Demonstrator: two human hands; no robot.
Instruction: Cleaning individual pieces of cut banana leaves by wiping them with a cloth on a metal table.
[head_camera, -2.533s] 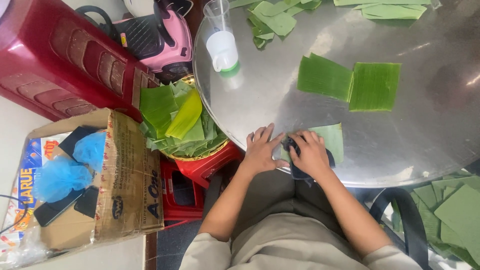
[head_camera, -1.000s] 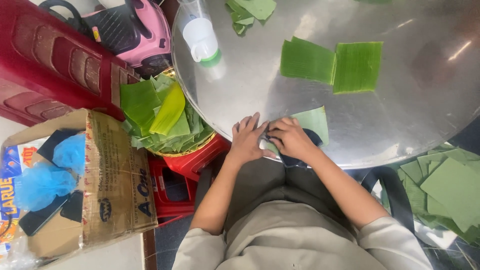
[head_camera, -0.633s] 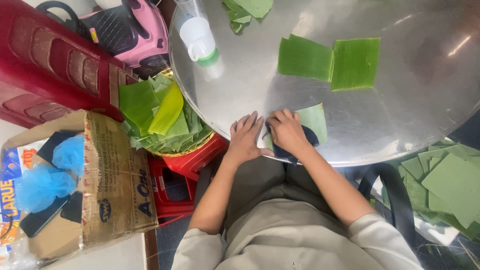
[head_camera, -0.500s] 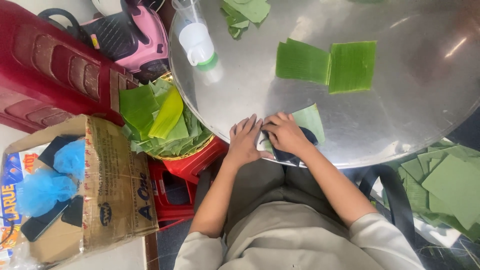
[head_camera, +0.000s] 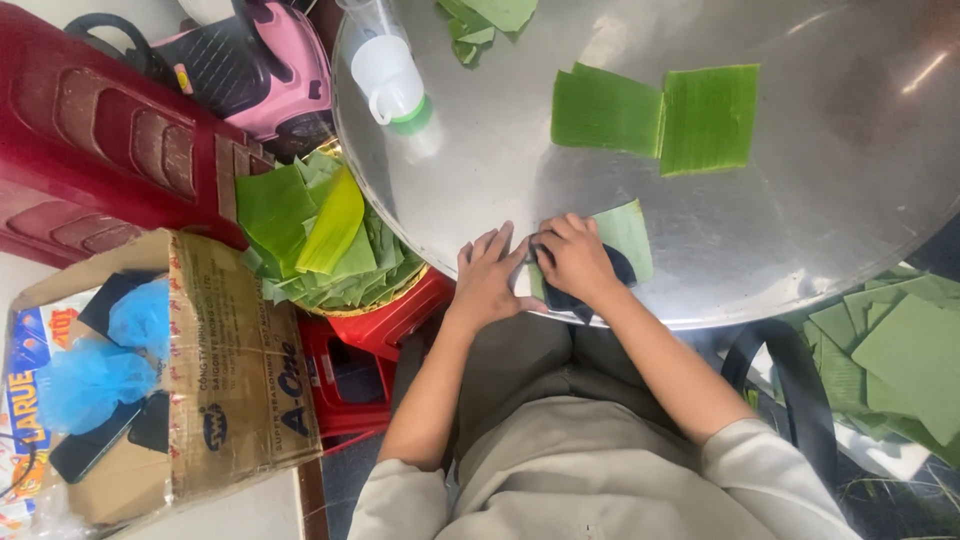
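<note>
The fingers of the right hand (head_camera: 572, 262) are curled down over a dark cloth (head_camera: 585, 295), which is pressed against a small green leaf piece (head_camera: 625, 232) at the near edge of the round metal counter (head_camera: 800, 220). The fingers of the left hand (head_camera: 490, 280) lie flat and slightly spread, palm down, pinning the leaf's left end just beside the right hand; they grip nothing. The leaf piece lies partly hidden beneath the right hand and the cloth, with its far corner showing.

Judging by this, the step in hand is wiping the leaf piece clean while the other hand steadies it. The next move would call for steady pressure from the flat hand so the leaf does not slide off the rim, and a light stroke along the grain so it does not tear.

Both forearms reach up from the lap, elbows bent, wrists low and close together at the counter's edge.

Farther out on the counter lie two larger leaf squares (head_camera: 660, 115), side by side and overlapping a little, and a capped plastic bottle (head_camera: 388, 70). A basket of stacked leaves (head_camera: 320, 235) sits below to the left, beside a cardboard box (head_camera: 230, 370).
</note>
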